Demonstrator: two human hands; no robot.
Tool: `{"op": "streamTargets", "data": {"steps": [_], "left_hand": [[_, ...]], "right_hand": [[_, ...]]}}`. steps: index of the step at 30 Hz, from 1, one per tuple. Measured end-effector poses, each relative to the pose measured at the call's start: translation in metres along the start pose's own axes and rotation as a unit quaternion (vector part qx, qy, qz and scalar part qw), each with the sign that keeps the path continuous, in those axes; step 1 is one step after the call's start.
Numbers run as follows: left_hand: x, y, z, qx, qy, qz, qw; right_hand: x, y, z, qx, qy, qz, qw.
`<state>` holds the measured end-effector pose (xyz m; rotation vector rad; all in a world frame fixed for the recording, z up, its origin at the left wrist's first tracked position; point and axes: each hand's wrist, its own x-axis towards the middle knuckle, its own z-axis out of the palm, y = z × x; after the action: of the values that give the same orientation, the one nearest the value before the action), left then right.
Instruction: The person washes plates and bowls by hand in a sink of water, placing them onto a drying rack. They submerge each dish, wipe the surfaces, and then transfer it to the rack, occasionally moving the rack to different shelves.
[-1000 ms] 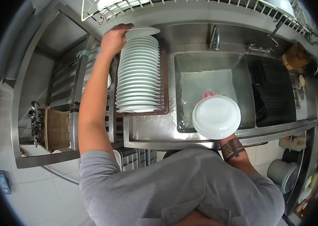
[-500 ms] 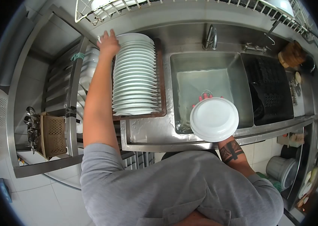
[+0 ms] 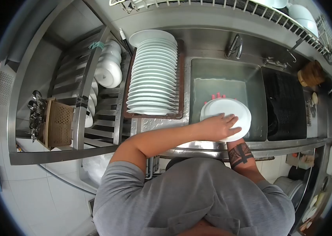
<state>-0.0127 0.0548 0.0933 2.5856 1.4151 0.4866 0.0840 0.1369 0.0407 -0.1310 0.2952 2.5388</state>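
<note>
White plates [image 3: 232, 108], overlapping with their undersides up, are held over the front of the sink [image 3: 254, 102]. My right hand [image 3: 218, 96] supports them from beneath; only its fingertips show past their far edge, and the rest is hidden. Across the top plate lies my left hand [image 3: 223, 126], its fingers spread flat against the surface. To the left, a long row of white plates [image 3: 153, 74] stands on edge in a brown rack [image 3: 180, 78].
A faucet [image 3: 234, 47] rises behind the sink. A black crate [image 3: 287, 102] fills the right basin. Slatted shelving on the left holds white bowls [image 3: 109, 72] and a cutlery basket [image 3: 60, 124]. A wire rack [image 3: 248, 7] hangs overhead.
My left hand has moved from the far end of the plate row, right and nearer, onto the held plates. A second plate edge now shows there. The camera view has shifted slightly.
</note>
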Motion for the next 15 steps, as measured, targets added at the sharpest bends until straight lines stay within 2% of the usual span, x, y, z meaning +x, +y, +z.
{"op": "streamTargets", "data": {"steps": [1, 2, 4, 5, 7, 10, 12, 13, 14, 15], "left_hand": [[0.001, -0.005, -0.005, 0.049, 0.04, 0.015, 0.998], [0.003, -0.012, -0.008, 0.051, 0.041, 0.014, 0.998], [0.005, -0.031, -0.014, -0.018, 0.107, -0.108, 0.988], [0.003, -0.041, -0.026, -0.017, 0.105, -0.108, 0.988], [-0.008, -0.063, -0.066, 0.042, 0.221, -0.08, 0.971], [-0.031, -0.093, -0.127, 0.124, 0.294, -0.045, 0.947], [-0.055, -0.122, -0.167, 0.183, 0.338, -0.078, 0.92], [-0.067, -0.129, -0.191, 0.219, 0.321, -0.14, 0.911], [-0.08, -0.145, -0.208, 0.262, 0.318, -0.193, 0.89], [-0.088, -0.157, -0.226, 0.264, 0.352, -0.172, 0.881]], "right_hand": [[-0.002, 0.003, 0.004, -0.004, 0.0, -0.002, 1.0], [-0.004, 0.005, 0.009, -0.009, 0.0, -0.005, 1.0], [-0.008, 0.011, 0.018, -0.011, 0.002, -0.008, 1.0], [-0.01, 0.014, 0.023, -0.012, 0.004, -0.013, 1.0], [-0.011, 0.017, 0.031, -0.014, 0.006, -0.02, 1.0], [-0.009, 0.01, 0.021, 0.019, -0.004, -0.02, 1.0], [-0.007, 0.0, 0.004, 0.095, -0.038, 0.009, 0.995], [-0.009, 0.0, 0.005, 0.097, -0.038, 0.005, 0.995], [-0.012, 0.001, 0.011, 0.063, -0.017, -0.013, 0.998], [-0.015, 0.002, 0.017, 0.027, 0.005, -0.03, 0.999]]}}
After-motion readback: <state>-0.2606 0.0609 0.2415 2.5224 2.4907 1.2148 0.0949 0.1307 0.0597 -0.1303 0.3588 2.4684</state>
